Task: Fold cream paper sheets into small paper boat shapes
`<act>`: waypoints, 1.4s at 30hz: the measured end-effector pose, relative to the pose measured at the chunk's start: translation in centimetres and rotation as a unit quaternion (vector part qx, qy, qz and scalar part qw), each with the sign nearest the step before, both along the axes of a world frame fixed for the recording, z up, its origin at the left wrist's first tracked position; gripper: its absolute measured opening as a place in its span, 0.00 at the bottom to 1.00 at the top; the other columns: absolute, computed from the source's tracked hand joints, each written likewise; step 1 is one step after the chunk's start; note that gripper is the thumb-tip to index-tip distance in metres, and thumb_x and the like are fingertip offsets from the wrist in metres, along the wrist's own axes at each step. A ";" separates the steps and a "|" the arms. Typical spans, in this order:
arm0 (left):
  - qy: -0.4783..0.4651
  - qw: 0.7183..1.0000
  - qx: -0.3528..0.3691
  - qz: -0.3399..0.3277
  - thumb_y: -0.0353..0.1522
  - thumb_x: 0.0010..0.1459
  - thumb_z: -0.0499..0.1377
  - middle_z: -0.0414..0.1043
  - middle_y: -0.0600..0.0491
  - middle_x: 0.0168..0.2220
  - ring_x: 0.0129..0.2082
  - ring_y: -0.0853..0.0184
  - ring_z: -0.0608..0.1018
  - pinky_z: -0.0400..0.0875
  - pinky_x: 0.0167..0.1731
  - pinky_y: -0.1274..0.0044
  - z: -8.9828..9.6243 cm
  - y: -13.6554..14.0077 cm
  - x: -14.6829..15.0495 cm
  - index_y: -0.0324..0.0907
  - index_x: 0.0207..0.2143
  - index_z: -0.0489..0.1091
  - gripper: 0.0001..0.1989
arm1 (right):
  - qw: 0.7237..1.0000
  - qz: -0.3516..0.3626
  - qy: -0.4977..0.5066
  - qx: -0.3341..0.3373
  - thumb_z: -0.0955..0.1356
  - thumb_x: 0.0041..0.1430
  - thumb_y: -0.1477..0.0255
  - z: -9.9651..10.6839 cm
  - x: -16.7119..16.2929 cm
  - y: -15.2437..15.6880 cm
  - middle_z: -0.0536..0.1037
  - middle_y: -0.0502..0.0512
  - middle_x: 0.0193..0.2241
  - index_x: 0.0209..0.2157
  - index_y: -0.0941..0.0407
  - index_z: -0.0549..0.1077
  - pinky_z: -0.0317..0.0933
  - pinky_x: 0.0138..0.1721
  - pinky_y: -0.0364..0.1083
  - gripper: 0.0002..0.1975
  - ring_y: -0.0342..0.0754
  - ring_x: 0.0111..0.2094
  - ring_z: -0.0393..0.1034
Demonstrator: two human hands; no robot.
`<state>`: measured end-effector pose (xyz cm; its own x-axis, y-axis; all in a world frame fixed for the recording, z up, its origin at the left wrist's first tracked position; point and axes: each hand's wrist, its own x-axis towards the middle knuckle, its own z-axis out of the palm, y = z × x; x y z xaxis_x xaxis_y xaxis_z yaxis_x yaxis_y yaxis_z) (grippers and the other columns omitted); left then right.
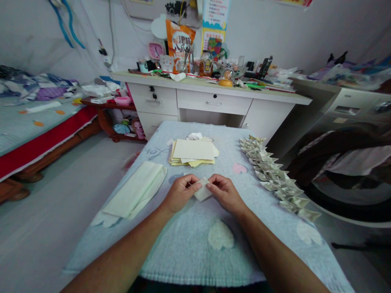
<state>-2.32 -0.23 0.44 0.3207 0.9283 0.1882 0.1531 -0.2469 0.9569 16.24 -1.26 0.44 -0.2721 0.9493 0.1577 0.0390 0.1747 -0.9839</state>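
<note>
Between my two hands is a small folded piece of paper, pale and diamond-shaped, held just above the cloth. My left hand pinches its left corner between thumb and fingers. The right corner is pinched the same way by my right hand. Beyond my hands lies a stack of cream and yellow paper sheets, with a crumpled white tissue behind it. Left of my hands is a longer pile of pale folded paper. Several folded paper boats stand in a row along the right side.
A light blue patterned cloth covers the table. Behind it stands a white desk crowded with jars, a pink clock and an orange snack bag. A bed is at left, a washing machine at right.
</note>
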 end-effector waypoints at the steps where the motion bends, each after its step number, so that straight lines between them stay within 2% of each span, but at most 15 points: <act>1: -0.003 1.000 0.001 -0.003 0.38 0.56 0.59 0.68 0.56 0.25 0.27 0.71 0.70 0.64 0.29 0.81 0.1 0.0 -0.1 0.38 0.29 0.69 0.11 | 1.000 -0.001 -0.007 0.002 0.68 0.57 0.60 0.0 0.0 0.0 0.67 0.48 0.23 0.29 0.57 0.69 0.55 0.28 0.41 0.14 0.41 0.26 0.60; 5: -0.002 1.000 0.007 -0.011 0.39 0.55 0.60 0.71 0.54 0.28 0.29 0.69 0.72 0.66 0.31 0.80 0.4 -0.2 0.1 0.38 0.34 0.71 0.12 | 0.999 -0.011 -0.041 0.023 0.68 0.57 0.61 0.2 -0.3 -0.1 0.65 0.47 0.22 0.27 0.57 0.68 0.54 0.28 0.41 0.14 0.41 0.25 0.58; 13: 0.016 0.999 0.047 0.017 0.37 0.57 0.58 0.70 0.55 0.24 0.27 0.70 0.70 0.64 0.29 0.80 0.4 -0.1 0.2 0.38 0.27 0.73 0.11 | 0.997 0.006 -0.060 0.040 0.67 0.58 0.59 0.9 -1.3 -0.3 0.65 0.46 0.22 0.26 0.57 0.68 0.55 0.29 0.41 0.16 0.41 0.25 0.58; 19: -0.020 0.999 0.016 0.041 0.36 0.56 0.58 0.69 0.56 0.24 0.26 0.71 0.70 0.64 0.28 0.80 0.7 -0.3 0.2 0.38 0.26 0.72 0.11 | 0.997 0.012 -0.062 0.042 0.66 0.59 0.60 0.9 -1.1 -0.2 0.65 0.46 0.22 0.26 0.57 0.67 0.54 0.30 0.41 0.15 0.41 0.26 0.58; 23: -0.045 0.996 -0.019 0.076 0.37 0.56 0.59 0.67 0.57 0.22 0.23 0.72 0.67 0.63 0.25 0.81 0.6 -0.2 0.1 0.38 0.25 0.71 0.12 | 0.998 0.018 -0.053 0.024 0.67 0.58 0.60 0.9 -0.8 -0.2 0.63 0.46 0.22 0.25 0.57 0.66 0.53 0.29 0.41 0.15 0.41 0.25 0.57; 28: -0.058 0.994 -0.036 0.089 0.38 0.55 0.59 0.66 0.58 0.22 0.23 0.73 0.67 0.62 0.24 0.82 0.6 0.0 0.0 0.38 0.25 0.70 0.12 | 0.999 0.019 -0.040 0.011 0.68 0.57 0.60 0.6 -0.4 0.0 0.63 0.45 0.21 0.25 0.57 0.66 0.52 0.29 0.41 0.16 0.41 0.25 0.56; 34: -0.139 0.971 -0.054 0.188 0.39 0.55 0.59 0.64 0.60 0.21 0.21 0.74 0.65 0.60 0.22 0.83 0.1 0.7 -0.4 0.39 0.27 0.67 0.11 | 0.999 -0.002 -0.011 -0.031 0.68 0.57 0.61 -0.1 0.2 0.3 0.60 0.44 0.20 0.26 0.57 0.67 0.47 0.24 0.40 0.15 0.39 0.22 0.51; 38: -0.136 0.972 -0.048 0.183 0.40 0.55 0.59 0.65 0.60 0.22 0.22 0.74 0.65 0.60 0.22 0.84 -0.2 0.6 0.0 0.39 0.27 0.67 0.12 | 0.994 0.044 0.065 -0.080 0.71 0.53 0.60 -0.4 -1.0 0.1 0.65 0.46 0.24 0.32 0.57 0.68 0.51 0.24 0.39 0.15 0.39 0.23 0.56; 42: -0.141 0.975 -0.048 0.163 0.39 0.55 0.59 0.66 0.59 0.23 0.23 0.74 0.67 0.62 0.23 0.83 0.1 0.1 0.8 0.39 0.28 0.68 0.12 | 0.984 0.091 0.087 -0.124 0.73 0.47 0.60 -0.9 -2.0 0.1 0.69 0.48 0.25 0.34 0.58 0.71 0.53 0.22 0.39 0.18 0.39 0.23 0.58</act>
<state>-1.52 -0.13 0.50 -0.0472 0.9899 0.1334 -0.0643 -0.1363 0.9886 14.27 -1.14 -0.44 -0.4300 0.9027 -0.0138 -0.1441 -0.0837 -0.9860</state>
